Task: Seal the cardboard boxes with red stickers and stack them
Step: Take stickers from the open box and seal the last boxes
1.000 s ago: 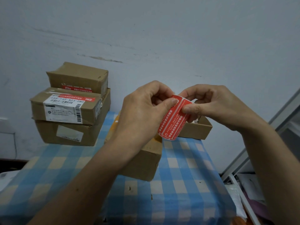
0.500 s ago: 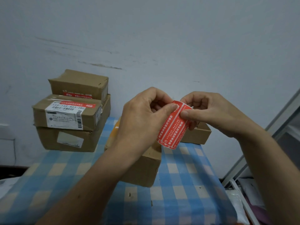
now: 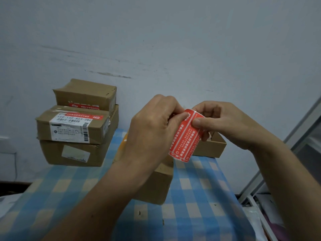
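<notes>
A blue-and-cream checked cloth [image 3: 199, 197], soft and slightly rumpled, covers the table. On it, nearest, sits a plain brown cardboard box [image 3: 156, 185], mostly hidden under the left forearm.

Above that box both hands hold up a strip of red stickers [image 3: 185, 138]. The strip is glossy with white print. Its long axis runs nearly upright and leans a little, with the top end toward the right and curling over and the bottom end hanging free toward the lower left. The left hand [image 3: 152, 129] pinches the strip's upper left edge, thumb on the printed face. The right hand [image 3: 224, 124] pinches the upper right edge, its other fingers curled behind.

Just behind the strip lies a shallow open box [image 3: 212, 146]. Farther left, three dented boxes form a stack [image 3: 78, 129], the largest at the bottom. The middle one carries a white shipping label, and the upper two carry red stickers. Behind them is a scuffed pale wall [image 3: 173, 49].
</notes>
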